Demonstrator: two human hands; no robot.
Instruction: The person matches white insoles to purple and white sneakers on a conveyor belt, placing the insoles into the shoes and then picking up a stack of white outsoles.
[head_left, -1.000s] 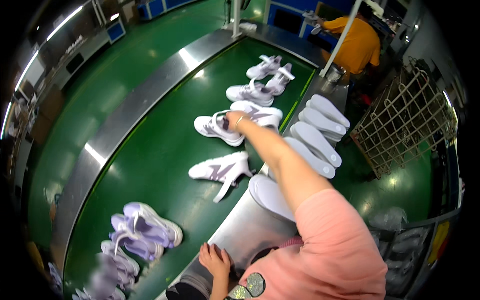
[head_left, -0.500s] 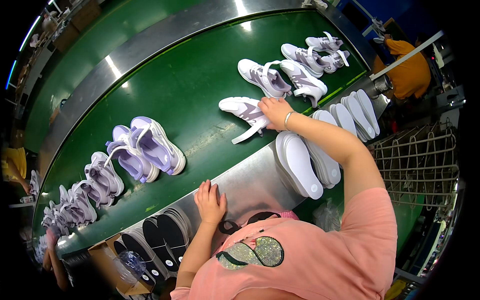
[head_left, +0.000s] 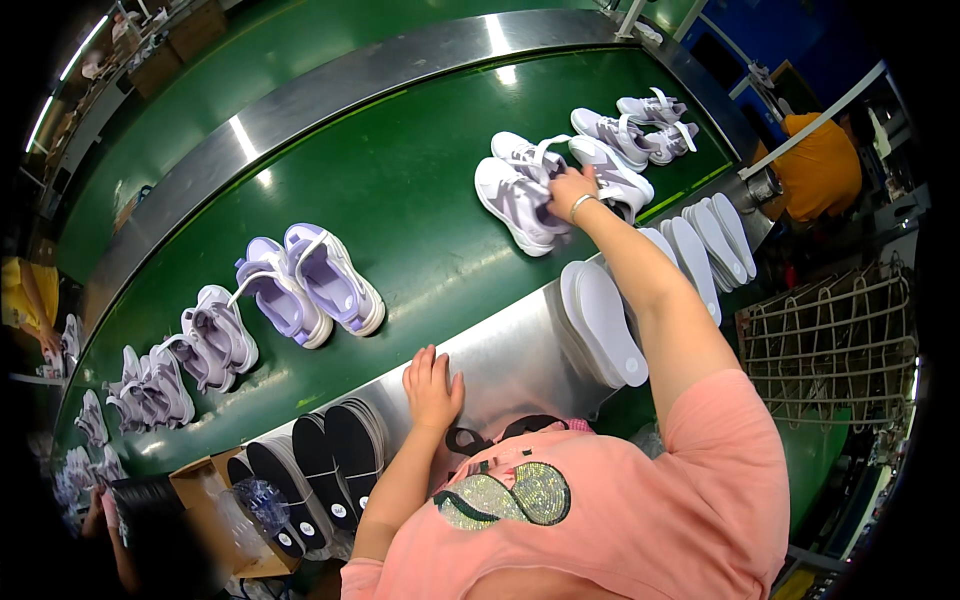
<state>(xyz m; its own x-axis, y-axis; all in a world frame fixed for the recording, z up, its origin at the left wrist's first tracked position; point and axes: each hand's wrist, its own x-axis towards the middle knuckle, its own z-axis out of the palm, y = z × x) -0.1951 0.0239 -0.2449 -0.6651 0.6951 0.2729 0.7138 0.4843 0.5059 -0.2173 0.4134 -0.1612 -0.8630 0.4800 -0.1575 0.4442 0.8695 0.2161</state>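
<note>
My right hand [head_left: 573, 190], with a bangle at the wrist, has its fingers closed on the heel end of a white and grey-mauve sneaker [head_left: 512, 208]. The sneaker is tilted, its sole edge toward me, and partly covers another sneaker [head_left: 520, 150] behind it. Just right of the hand sits a further sneaker [head_left: 615, 172] of the same colours, partly hidden by my fingers. My left hand [head_left: 433, 390] lies open on the metal ledge [head_left: 500, 365] along the green belt, holding nothing.
A lavender and white pair [head_left: 310, 280] stands on the green belt [head_left: 400, 180], with several sneakers [head_left: 150, 390] farther left. White insoles [head_left: 605, 320] lie in stacks along the right ledge. Black insoles [head_left: 350, 450] are bundled near a cardboard box [head_left: 200, 485]. A wire rack [head_left: 830, 340] stands at right.
My right hand has moved farther away and slightly right with the sneaker, now turned and tilted beside the others. My left hand stays on the ledge. The view has shifted slightly.
</note>
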